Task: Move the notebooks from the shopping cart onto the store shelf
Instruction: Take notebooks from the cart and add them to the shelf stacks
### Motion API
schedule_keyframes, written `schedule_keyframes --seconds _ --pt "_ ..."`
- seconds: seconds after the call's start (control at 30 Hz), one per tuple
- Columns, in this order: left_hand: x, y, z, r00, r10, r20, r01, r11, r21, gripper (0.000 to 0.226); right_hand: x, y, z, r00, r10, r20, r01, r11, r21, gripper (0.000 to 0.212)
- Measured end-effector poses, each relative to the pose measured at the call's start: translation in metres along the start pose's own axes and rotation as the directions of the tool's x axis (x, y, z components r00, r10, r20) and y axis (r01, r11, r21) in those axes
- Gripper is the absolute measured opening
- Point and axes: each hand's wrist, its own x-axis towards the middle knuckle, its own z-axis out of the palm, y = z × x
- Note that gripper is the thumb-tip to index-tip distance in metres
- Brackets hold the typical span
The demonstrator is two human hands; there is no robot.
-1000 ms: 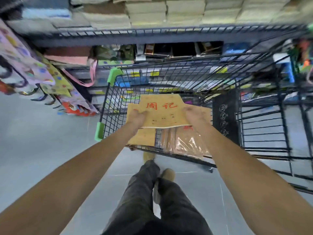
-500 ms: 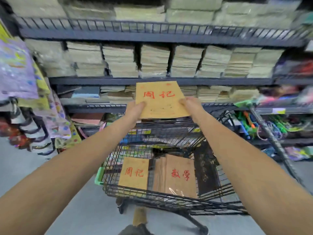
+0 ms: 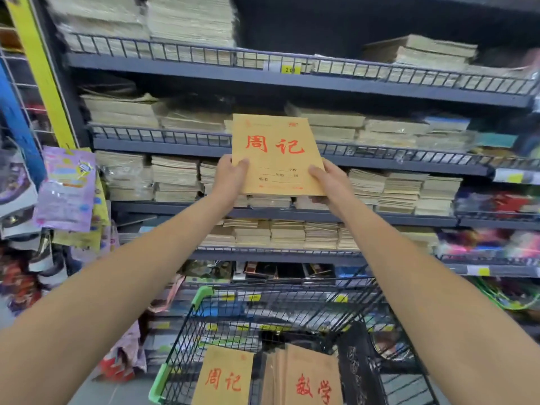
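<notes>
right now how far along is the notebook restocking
Done: the shelves already carry many stacks, though which came from the cart cannot be told. In hand: the left hand and right hand grip one notebook, raised in front of the shelves and not yet set down. Left: at least a second notebook and a pack of notebooks in the cart.

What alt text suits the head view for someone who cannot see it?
A tan notebook with red characters is held up before store shelves stacked with notebooks, the left grip and right grip on its lower corners. Below, a wire shopping cart holds more notebooks.
</notes>
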Motion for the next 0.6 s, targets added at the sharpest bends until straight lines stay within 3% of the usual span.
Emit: schedule_keyframes --seconds 0.17,0.37,0.5,0.6 --pt "0.036 0.019 -0.015 1.000 0.021 -0.022 -0.022 0.999 -0.027 0.028 0.028 -0.024 0.021 0.998 -0.048 0.037 0.051 0.996 -0.071 0.023" --pt "0.094 0.043 -0.022 0.990 -0.131 0.053 0.137 0.982 -0.127 0.025 0.081 -0.053 0.053 0.993 -0.076 -0.095 0.072 0.997 -0.043 0.024" --pt "0.127 0.038 -0.020 0.997 -0.064 0.051 0.070 0.990 -0.120 0.017 0.117 -0.059 0.068 0.985 -0.101 -0.138 0.102 0.995 0.002 0.024" --pt "0.148 0.031 -0.019 0.998 0.031 0.057 -0.028 0.999 -0.040 0.036 0.140 -0.058 0.078 0.983 -0.120 -0.139 0.117 0.993 -0.025 0.021"
